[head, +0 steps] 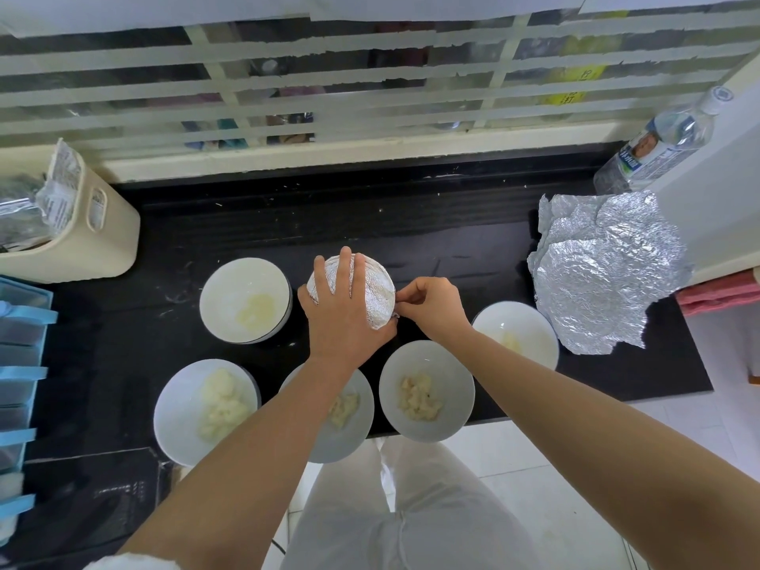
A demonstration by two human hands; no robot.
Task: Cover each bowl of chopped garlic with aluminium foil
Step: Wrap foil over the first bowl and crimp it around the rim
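Foil-wrapped bowl [376, 294] is sitting at frame centre on the black counter [452, 248].

Left hand [339, 310] is lying flat on top of it, fingers straight and spread, pressing the foil down and not curling round anything.

Right hand [429, 306] is sitting at the bowl's right side. Thumb and fingertips are pinching the foil edge [395, 315] at the rim, with the other fingers curling in.

Five white bowls are sitting uncovered around it, each showing pale chopped garlic:
- left bowl [245, 300], just left of the wrapped one, holding a thin smear of garlic
- lower-left bowl [205, 411], holding the biggest mound
- middle bowl [353, 421], below centre, partly hiding under the left forearm
- lower-centre bowl [426, 390], overhanging the counter's near edge
- right bowl [516, 335], partly hiding behind the right forearm

Loose foil sheets [604, 273] are lying crumpled at the right of the frame, near the right bowl but apart from the wrapped one.

A water bottle [658, 146] is showing at upper right, behind the sheets. A cream bin [103, 240] is sitting at upper left with plastic packets sticking out. Blue trays [20, 364] are stacking up along the left edge.
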